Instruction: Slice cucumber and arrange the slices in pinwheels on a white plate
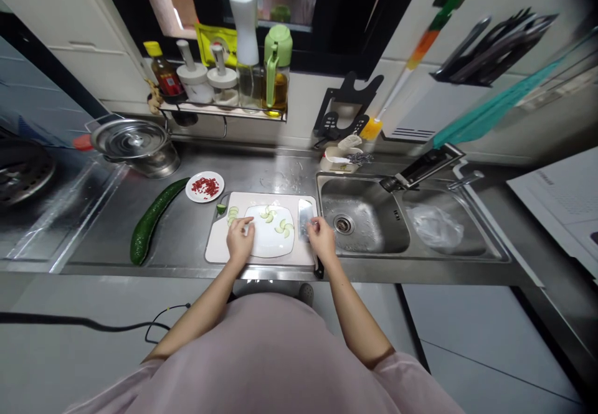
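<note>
A white square plate [271, 246] lies on the cutting board [217, 249], bearing cucumber slices [283, 228] arranged in two clusters. My left hand [240, 239] is over the plate's left edge, fingers curled together; what they hold, if anything, is too small to tell. More pale slices [232, 213] lie just beyond it, beside a green cucumber end [221, 208]. My right hand [321, 238] is at the board's right side, near the knife blade [304, 215], with its fingertips pinched together. Whether something small sits between them cannot be made out.
A large green cucumber [152, 221] and a small plate [205, 198] of chopped red pieces lie to the left. Behind them stands a steel pot [149, 152]. The sink [369, 215] is at the right, and a bottle shelf [233, 112] hangs on the wall.
</note>
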The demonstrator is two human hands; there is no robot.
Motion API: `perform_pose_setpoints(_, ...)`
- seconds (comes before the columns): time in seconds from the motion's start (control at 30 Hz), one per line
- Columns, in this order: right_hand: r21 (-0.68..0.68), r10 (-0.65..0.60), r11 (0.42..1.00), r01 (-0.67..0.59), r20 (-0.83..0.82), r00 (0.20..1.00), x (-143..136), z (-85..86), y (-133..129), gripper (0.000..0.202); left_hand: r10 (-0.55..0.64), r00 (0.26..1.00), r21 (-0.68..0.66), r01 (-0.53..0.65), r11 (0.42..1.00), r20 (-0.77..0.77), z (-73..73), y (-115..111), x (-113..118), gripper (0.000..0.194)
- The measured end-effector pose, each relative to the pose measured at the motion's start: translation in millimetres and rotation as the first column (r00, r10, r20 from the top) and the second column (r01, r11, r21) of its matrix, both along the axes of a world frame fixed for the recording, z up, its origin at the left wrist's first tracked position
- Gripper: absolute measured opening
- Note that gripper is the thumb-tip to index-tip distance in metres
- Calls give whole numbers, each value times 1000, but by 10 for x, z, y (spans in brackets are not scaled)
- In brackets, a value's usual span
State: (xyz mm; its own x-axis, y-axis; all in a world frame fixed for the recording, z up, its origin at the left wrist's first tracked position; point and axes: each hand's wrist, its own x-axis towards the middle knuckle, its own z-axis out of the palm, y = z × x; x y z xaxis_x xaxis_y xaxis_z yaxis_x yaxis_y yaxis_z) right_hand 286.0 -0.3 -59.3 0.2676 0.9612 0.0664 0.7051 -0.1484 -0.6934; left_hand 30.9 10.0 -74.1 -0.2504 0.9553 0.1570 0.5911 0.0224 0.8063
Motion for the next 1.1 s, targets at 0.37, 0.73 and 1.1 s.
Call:
perform_pose_setpoints(0.37, 60, -22, 998, 27, -80, 997, -65, -35, -129, 37, 393, 908, -72, -387, 919, 146, -230, -21, -555, 32)
perform_pose_setpoints(0.73, 67, -24, 997, 33, -125, 992, -112, -56, -180, 41, 486, 871, -232, -460, 857, 67, -200, 5, -551, 29)
perform_pose_setpoints(1.1, 80, -22, 996, 34, -146, 989, -93, -29, -270, 46, 331, 907, -338, -406, 849, -259, -108, 156, -435, 28)
